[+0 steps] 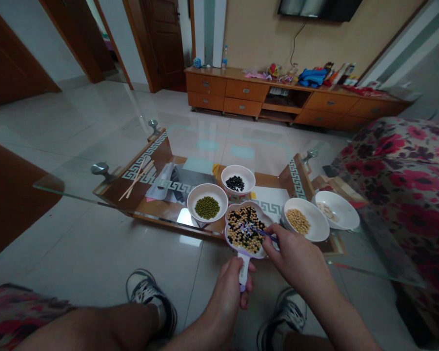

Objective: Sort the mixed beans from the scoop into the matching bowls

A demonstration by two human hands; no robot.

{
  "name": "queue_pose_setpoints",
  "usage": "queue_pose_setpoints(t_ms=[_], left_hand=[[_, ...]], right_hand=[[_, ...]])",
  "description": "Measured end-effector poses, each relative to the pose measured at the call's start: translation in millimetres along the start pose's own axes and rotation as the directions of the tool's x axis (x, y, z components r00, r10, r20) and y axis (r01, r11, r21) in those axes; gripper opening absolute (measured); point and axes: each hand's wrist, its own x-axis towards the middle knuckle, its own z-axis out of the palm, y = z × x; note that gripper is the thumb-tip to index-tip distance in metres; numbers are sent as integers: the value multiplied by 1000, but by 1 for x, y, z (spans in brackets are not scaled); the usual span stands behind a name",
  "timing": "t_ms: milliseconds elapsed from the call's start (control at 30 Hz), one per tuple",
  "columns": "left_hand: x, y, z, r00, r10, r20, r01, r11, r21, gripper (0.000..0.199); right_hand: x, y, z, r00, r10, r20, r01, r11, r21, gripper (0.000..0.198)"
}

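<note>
My left hand (229,287) is wrapped round the white and lilac handle of a flower-shaped pan (244,265). Mixed pale and black beans (241,229) cover the pan's inside, with small whitish and purple bits near the middle. Between the thumb and fingers of my right hand (290,251) is a slim purple tool (266,235); its tip reaches into the beans, and its exact kind cannot be made out. Just beyond the pan stand a white bowl of green beans (207,208) and another of black beans (235,184). To the right is a white bowl of yellow beans (298,222).
A further white bowl (337,210) with pale pieces stands at the far right of the glass table (80,187). Wooden chopsticks (137,179) lie at the left. Past the table is a long wooden cabinet (241,97); a flower-patterned sofa (417,185) is on the right.
</note>
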Motion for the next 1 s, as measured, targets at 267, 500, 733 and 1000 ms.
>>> queue_pose_setpoints(t_ms=[267,500,733,1000], left_hand=[[1,-2,0,1000,17,8,-17,1000,20,45],[2,-2,-1,1000,8,22,-8,1000,-2,44],[1,-2,-1,1000,-2,15,2,1000,-12,45],[1,-2,0,1000,-6,17,6,1000,-10,42]], right_hand=[[1,-6,3,998,13,67,-11,999,-33,26],[1,-8,5,998,17,65,-14,999,-46,25],[1,-10,5,999,7,52,-5,999,-46,25],[0,-11,5,999,-13,49,16,999,-51,27]])
